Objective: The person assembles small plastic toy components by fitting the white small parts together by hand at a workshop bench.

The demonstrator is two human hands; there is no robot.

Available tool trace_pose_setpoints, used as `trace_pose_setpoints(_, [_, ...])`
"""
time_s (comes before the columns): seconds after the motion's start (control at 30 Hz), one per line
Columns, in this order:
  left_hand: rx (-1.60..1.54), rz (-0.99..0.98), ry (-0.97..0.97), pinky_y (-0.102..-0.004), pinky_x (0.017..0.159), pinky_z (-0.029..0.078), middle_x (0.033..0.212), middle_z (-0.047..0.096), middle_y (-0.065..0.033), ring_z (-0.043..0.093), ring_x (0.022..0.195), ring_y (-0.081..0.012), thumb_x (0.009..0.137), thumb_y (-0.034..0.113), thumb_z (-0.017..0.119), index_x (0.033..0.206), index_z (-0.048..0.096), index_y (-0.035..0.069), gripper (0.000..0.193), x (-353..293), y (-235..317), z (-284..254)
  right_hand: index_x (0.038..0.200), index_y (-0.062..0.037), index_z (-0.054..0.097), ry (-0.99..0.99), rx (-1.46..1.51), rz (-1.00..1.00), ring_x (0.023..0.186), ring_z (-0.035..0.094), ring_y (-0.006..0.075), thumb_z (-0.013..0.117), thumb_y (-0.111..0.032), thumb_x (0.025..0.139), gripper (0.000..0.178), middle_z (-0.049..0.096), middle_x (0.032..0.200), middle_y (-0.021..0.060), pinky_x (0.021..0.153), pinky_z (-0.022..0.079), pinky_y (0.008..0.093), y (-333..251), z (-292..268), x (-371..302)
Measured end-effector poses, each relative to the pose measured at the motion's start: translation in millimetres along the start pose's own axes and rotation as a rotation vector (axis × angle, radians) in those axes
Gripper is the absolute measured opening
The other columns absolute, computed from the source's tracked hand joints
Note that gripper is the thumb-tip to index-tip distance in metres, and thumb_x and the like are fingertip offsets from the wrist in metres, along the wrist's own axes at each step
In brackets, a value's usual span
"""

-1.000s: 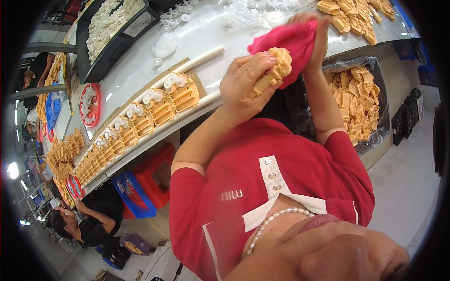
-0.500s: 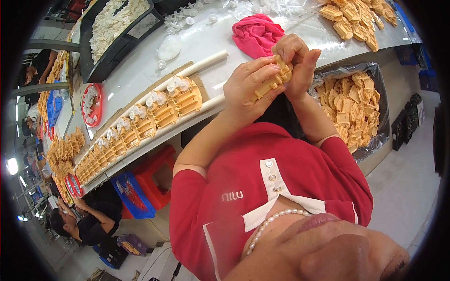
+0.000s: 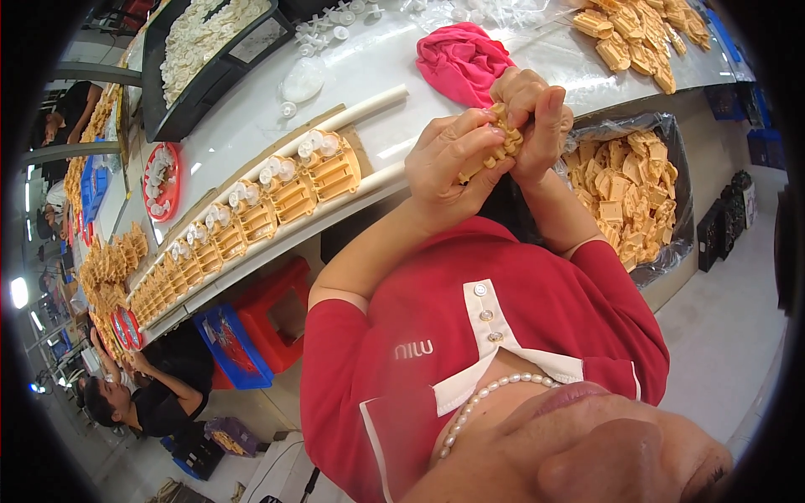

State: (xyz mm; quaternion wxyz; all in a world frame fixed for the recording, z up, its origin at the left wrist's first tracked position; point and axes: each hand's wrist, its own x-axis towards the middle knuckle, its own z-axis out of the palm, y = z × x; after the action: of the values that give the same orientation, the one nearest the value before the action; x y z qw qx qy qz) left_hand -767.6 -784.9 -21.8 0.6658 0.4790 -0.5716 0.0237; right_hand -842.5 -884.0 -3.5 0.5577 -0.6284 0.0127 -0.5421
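A tan moulded plastic part (image 3: 478, 163) is held in front of my chest between both hands. My left hand (image 3: 449, 163) wraps round its body, fingers over the top. At its far right end, the curled fingers of my right hand (image 3: 530, 117) grip the knobbly edge, with the thumb raised. Much of the part is hidden by my fingers. To the left, a long row of similar tan parts (image 3: 293, 199) lies along the table edge between white tubes (image 3: 369, 105); several carry clear-white plastic pieces (image 3: 275, 170). A crumpled pink cloth (image 3: 461, 60) lies just beyond my hands.
A lined box (image 3: 625, 197) full of tan parts stands below the table at right. More tan parts (image 3: 637, 38) are heaped at the far right. A black tray (image 3: 214, 75) holds small white pieces; a red dish (image 3: 173, 193) sits nearer. Another person (image 3: 159, 402) works at lower left.
Both hands have shifted slightly right, turning the tan part a little. My right fingers have curled more tightly over its end. The row on the table looks unchanged.
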Motion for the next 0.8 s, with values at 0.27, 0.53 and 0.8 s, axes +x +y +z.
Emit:
trace_pose_setpoints(0.27, [-0.283,-0.124,-0.225,-0.0338,0.085,0.048,0.115,0.056,-0.0195,0.059,0.099,-0.0293,0.067,0.004,0.077,0.117,0.052,-0.001,0.056,11.5,1.0,-5.7,0.058,-0.0096,0.033,0.114,0.222,0.120,0.060,0.028,0.0152,0.021,-0.045,0.098,0.055,0.033,0.061,0.0014,0.059,0.027,0.0292,-3.7,-13.3,8.9])
trace_pose_setpoints(0.53, [-0.137,0.034,-0.087,-0.0379,0.088,0.048,0.110,0.060,-0.0156,0.059,0.103,-0.0307,0.067,0.009,0.077,0.115,0.055,0.002,0.054,7.2,-7.3,-2.1,0.077,-0.0078,0.048,-0.289,0.149,0.107,0.077,0.038,0.0170,0.044,-0.048,0.091,0.043,0.042,0.083,0.0041,0.071,0.033,0.0304,-10.3,-21.9,11.5])
trace_pose_setpoints(0.8, [-0.075,0.066,-0.115,-0.0379,0.084,0.050,0.105,0.062,-0.0154,0.061,0.098,-0.0307,0.068,0.005,0.076,0.108,0.057,0.002,0.045,7.8,-6.6,-13.8,0.101,-0.0027,0.059,-0.471,0.123,0.214,0.104,0.051,0.0201,0.078,-0.020,0.069,0.041,0.049,0.107,0.0068,0.089,0.043,0.0324,-12.5,-44.1,2.5])
